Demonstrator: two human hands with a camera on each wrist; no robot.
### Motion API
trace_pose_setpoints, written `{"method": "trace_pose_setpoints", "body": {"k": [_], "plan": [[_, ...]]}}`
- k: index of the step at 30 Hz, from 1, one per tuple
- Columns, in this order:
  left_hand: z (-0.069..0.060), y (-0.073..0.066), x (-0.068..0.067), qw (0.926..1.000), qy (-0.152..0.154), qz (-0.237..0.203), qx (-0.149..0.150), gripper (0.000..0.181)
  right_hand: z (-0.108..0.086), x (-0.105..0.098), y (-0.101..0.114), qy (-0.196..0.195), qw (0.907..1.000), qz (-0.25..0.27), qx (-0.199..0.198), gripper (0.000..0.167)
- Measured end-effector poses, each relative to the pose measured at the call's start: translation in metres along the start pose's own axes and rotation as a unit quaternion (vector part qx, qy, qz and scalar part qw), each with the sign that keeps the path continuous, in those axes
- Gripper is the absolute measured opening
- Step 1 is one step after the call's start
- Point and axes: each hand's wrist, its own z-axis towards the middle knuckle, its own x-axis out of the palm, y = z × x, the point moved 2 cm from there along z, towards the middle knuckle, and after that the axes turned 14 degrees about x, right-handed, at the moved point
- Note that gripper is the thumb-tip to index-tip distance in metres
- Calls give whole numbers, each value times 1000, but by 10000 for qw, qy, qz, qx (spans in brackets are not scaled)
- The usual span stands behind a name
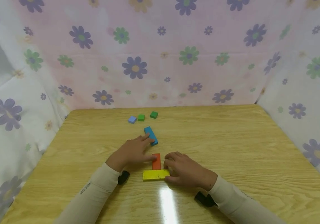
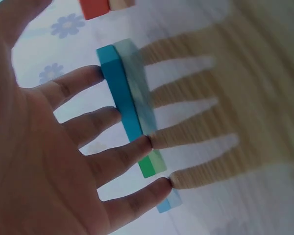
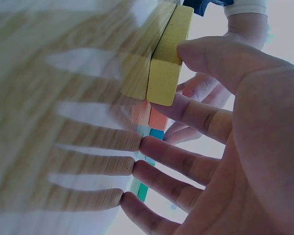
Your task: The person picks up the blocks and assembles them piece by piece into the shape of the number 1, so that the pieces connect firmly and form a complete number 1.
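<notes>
A yellow block (image 1: pixel 153 175) lies crosswise, with a red block (image 1: pixel 156 162) standing off its far edge as a T. The right hand (image 1: pixel 189 171) has its thumb and index finger at the yellow block's right end, its other fingertips down on the table. The left hand (image 1: pixel 132 152) is spread, its thumb at the red block and fingertips at a blue block (image 1: pixel 155 140) that lies slanted farther back. In the left wrist view the fingers lie along the blue block (image 2: pixel 118 88). The right wrist view shows the thumb touching the yellow block (image 3: pixel 165 63).
Behind the blue block lie a light blue piece (image 1: pixel 132 119), a green piece (image 1: pixel 141 118) and a darker green piece (image 1: pixel 154 115) on the wooden table (image 1: pixel 218 133). Flowered cloth (image 1: pixel 160 62) hangs behind and at both sides.
</notes>
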Motion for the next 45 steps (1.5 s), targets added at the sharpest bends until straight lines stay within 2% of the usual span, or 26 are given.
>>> {"method": "trace_pose_setpoints", "body": {"k": [6, 21, 45], "plan": [[-7, 0, 2, 9999, -139, 27, 30, 79, 0, 0, 2, 3, 10000, -72, -17, 25], [-3, 2, 2, 9993, -192, 217, 247, 74, 1, -1, 1, -57, 9999, -139, -14, 25], [-4, -3, -1, 9983, -281, 322, 388, 60, 0, 0, 0, -50, 10000, -62, 1, 25]]}}
